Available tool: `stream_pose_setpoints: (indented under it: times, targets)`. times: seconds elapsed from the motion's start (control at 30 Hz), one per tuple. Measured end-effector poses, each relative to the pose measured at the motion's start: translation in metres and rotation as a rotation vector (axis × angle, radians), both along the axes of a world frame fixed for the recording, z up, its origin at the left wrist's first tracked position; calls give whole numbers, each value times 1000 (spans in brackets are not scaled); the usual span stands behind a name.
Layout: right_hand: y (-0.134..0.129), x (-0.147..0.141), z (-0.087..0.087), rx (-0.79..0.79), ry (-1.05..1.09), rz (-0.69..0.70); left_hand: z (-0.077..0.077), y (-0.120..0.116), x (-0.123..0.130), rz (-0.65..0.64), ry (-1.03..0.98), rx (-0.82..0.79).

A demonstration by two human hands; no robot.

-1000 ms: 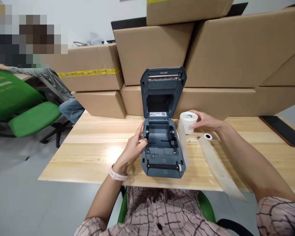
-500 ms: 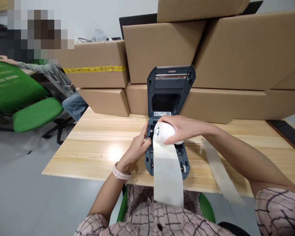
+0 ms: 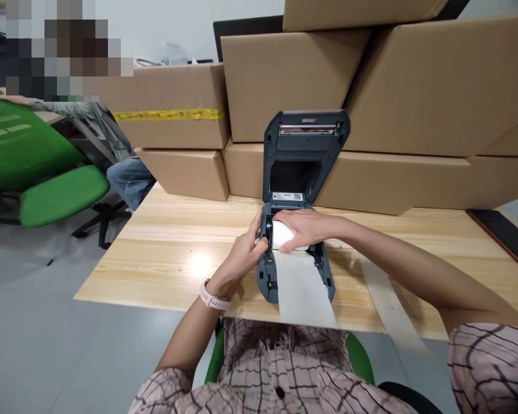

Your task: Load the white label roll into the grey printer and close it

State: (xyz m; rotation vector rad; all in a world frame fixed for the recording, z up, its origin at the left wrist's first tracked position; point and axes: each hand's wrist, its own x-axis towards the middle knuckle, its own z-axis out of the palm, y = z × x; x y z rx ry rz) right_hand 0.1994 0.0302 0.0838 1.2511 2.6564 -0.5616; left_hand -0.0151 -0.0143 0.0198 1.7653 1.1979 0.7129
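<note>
A dark grey printer (image 3: 267, 287) stands on the wooden table with its lid (image 3: 300, 150) raised. Inside its body lies a white paper roll (image 3: 281, 234), from which a wide paper strip (image 3: 304, 287) runs forward past the table's front edge. My right hand (image 3: 304, 227) is wrapped over the roll from above and the right, hiding part of it. At the printer's left side, my left hand (image 3: 245, 248) grips the rim of the body, thumb inside near the roll's left end.
Cardboard boxes (image 3: 293, 80) are stacked behind the printer. A loose paper strip (image 3: 388, 299) hangs over the table edge under my right forearm. A dark phone-like slab (image 3: 503, 234) lies at the right. Beyond the table, at left, are a green chair (image 3: 64, 195) and a seated person (image 3: 132, 181).
The roll has gone down into the printer body with my right hand on it. Its paper strip has shifted slightly right and up. My left hand stays at the printer's side.
</note>
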Motion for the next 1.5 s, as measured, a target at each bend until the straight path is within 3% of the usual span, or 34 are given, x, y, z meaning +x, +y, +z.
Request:
stream_pose_setpoints:
  times: [0.17, 0.33, 0.5, 0.67, 0.93, 1.3, 1.5]
  targets:
    - [-33, 15, 9, 212, 179, 112, -3, 1, 0, -33, -54, 21]
    - [-85, 29, 11, 132, 248, 227, -6, 1, -1, -33, -65, 35]
    - [-120, 38, -15, 173, 199, 240, -10, 2, -2, -32, -90, 37]
    - [-138, 31, -46, 365, 196, 252, -11, 2, -1, -8, -111, 33]
    - [-154, 16, -55, 590, 110, 215, -6, 2, 1, 2, -98, -15]
    - [-154, 19, -58, 557, 144, 203, -10, 0, 1, 29, -156, -27]
    - [-152, 21, -48, 500, 134, 232, -17, 3, -2, 8, -146, 22]
